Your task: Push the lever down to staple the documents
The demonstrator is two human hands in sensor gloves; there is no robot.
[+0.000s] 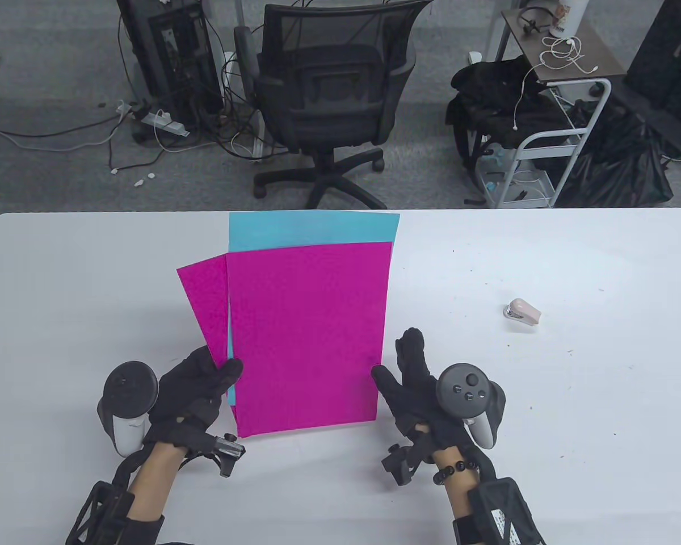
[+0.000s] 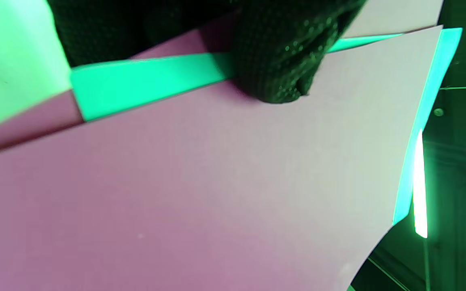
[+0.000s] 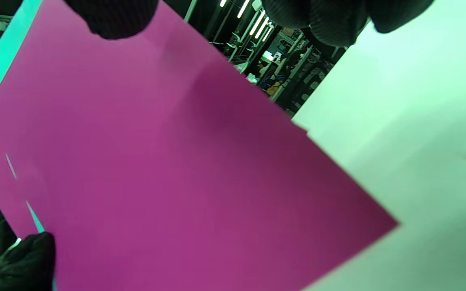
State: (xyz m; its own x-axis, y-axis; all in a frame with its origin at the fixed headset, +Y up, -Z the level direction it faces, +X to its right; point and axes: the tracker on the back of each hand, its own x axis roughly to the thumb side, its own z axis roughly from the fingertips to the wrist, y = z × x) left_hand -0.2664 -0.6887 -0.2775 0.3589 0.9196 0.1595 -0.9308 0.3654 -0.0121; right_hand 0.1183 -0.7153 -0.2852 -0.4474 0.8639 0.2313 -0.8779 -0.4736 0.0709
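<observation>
Three sheets lie fanned on the white table (image 1: pixel 545 255): a magenta sheet (image 1: pixel 306 335) on top, a cyan sheet (image 1: pixel 312 230) under it, and another magenta sheet (image 1: pixel 204 295) sticking out to the left. My left hand (image 1: pixel 218 372) grips the stack at its lower left edge, with the thumb (image 2: pixel 281 60) pressed on top. My right hand (image 1: pixel 400 363) is open beside the top sheet's lower right edge, fingers spread, thumb at the edge. It holds nothing. A small pink stapler (image 1: pixel 523 313) lies on the table, well to the right of my right hand.
An office chair (image 1: pixel 329 96) stands behind the table's far edge. A white cart (image 1: pixel 550 142) with bags and cables stands at the back right. The stapler has bare table all round it.
</observation>
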